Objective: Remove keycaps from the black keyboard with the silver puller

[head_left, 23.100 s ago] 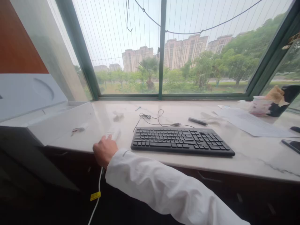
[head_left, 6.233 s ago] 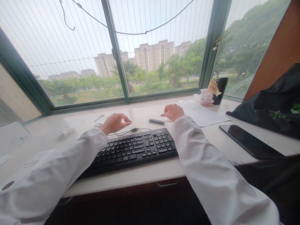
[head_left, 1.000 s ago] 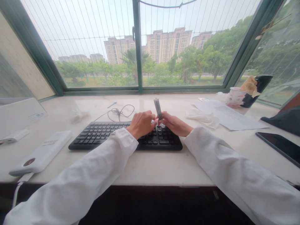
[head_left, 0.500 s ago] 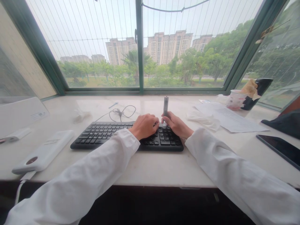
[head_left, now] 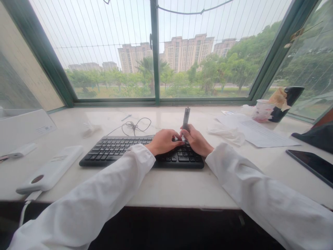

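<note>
A black keyboard lies on the white counter under both hands. Above its right part, my right hand grips a slim dark-grey bar-shaped tool, which points upward and leans slightly right. The tool's lower end shows only as a small pale bit between the hands. My left hand is over the middle-right keys, thumb and fingers drawn together beside that lower end. What the left fingers pinch, if anything, is hidden.
The keyboard's cable lies coiled behind it. On the left are a white power bank and a white box. To the right lie crumpled tissue, paper sheets, a cup and a phone.
My left hand has moved slightly right, its fingers closing in by the tool's lower end. The tool's top has tilted a little to the right in my right hand.
</note>
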Tool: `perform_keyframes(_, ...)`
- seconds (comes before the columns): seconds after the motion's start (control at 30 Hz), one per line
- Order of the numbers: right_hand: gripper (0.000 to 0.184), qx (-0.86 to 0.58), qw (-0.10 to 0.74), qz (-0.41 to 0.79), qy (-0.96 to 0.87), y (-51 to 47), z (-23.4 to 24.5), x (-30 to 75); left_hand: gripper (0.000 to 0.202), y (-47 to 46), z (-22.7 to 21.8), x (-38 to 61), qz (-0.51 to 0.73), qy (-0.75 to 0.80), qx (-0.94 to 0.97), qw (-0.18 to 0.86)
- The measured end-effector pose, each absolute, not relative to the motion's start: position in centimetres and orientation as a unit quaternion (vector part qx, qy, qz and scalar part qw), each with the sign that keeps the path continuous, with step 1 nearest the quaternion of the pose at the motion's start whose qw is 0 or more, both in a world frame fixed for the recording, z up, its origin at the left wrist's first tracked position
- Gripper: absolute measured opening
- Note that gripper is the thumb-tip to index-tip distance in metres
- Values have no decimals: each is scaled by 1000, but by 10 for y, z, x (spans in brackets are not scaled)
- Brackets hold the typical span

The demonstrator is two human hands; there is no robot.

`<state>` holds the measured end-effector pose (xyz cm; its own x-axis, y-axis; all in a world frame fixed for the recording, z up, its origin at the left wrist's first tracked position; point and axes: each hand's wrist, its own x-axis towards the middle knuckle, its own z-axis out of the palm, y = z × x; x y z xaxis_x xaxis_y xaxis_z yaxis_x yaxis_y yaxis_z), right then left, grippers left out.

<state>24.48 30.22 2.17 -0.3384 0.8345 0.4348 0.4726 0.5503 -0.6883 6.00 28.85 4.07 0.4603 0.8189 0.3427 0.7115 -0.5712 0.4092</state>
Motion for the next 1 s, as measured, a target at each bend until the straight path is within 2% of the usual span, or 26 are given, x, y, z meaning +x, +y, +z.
perform_keyframes(0.2, 27, -427, 403, 213, -781, 297, 23, 242, 28, 297, 33, 60, 283, 409, 854, 154)
perform_keyframes(0.43, 25, -442, 401, 191, -779, 294, 24, 240, 27, 294, 34, 63, 296, 420, 847, 133)
perform_keyframes(0.63, 28, -449, 408, 218, -764, 295, 24, 240, 24, 293, 35, 65, 291, 429, 847, 118)
perform_keyframes(1.0, 31, -434, 416, 174, -780, 290, 24, 239, 18, 293, 35, 66, 269, 433, 858, 64)
